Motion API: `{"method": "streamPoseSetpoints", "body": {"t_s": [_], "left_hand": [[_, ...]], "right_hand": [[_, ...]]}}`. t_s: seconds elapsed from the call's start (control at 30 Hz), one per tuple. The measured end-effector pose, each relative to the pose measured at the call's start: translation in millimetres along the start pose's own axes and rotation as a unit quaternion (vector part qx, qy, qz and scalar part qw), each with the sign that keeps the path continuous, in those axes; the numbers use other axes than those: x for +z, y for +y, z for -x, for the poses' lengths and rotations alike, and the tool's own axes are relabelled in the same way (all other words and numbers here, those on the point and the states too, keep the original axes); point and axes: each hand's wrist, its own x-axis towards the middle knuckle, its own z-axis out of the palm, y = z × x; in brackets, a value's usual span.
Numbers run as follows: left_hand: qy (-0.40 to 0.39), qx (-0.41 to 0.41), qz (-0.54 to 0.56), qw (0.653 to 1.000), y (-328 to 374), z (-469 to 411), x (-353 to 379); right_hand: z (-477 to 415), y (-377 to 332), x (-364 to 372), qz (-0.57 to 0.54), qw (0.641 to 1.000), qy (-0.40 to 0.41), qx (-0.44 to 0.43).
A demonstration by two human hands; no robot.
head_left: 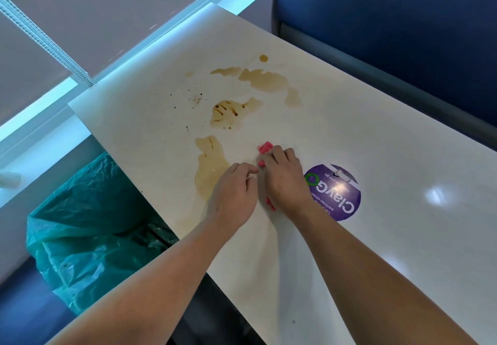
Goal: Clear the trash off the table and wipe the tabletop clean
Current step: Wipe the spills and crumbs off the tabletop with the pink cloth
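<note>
Pink cloth (265,151) bunched on the desk (376,143), right hand (282,180) with its grip closed round it; left hand (236,191) just beside, fingers curled, whether holding the cloth unclear; brown spill (207,156) lies left of and beyond the cloth, nearest the left hand.

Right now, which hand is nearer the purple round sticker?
Right. The right hand, holding the pink cloth, sits at the edge of the purple sticker; the left hand is on the right hand's far side, over the brown spill, apart from the sticker.
</note>
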Motion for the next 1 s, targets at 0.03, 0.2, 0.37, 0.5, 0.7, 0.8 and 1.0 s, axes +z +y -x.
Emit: {"method": "streamPoseSetpoints", "body": {"t_s": [0.03, 0.2, 0.37, 0.5, 0.7, 0.8, 1.0], "left_hand": [[-0.004, 0.006, -0.007, 1.000, 0, 3, 0], [-0.027, 0.037, -0.046, 0.998, 4, 24, -1], [-0.080, 0.087, -0.108, 0.987, 3, 54, 3], [-0.096, 0.106, -0.141, 0.980, -2, 81, 7], [-0.113, 0.103, -0.146, 0.977, -11, 112, 6], [-0.116, 0.108, -0.147, 0.976, -17, 125, 3], [-0.112, 0.119, -0.134, 0.977, -23, 139, 0]], "right_hand": [[9, -1, 0, -0.002, 1.000, 0.002, 0.001], [53, -4, -4, 0.003, 1.000, -0.008, -0.010], [100, -1, -24, -0.028, 0.999, 0.009, -0.025], [140, 8, -34, -0.017, 1.000, 0.006, -0.012], [198, 19, -28, 0.016, 0.999, 0.032, 0.020], [219, 10, -21, 0.029, 0.997, 0.050, 0.042], [237, -43, -4, 0.028, 0.993, 0.075, 0.091]]}}
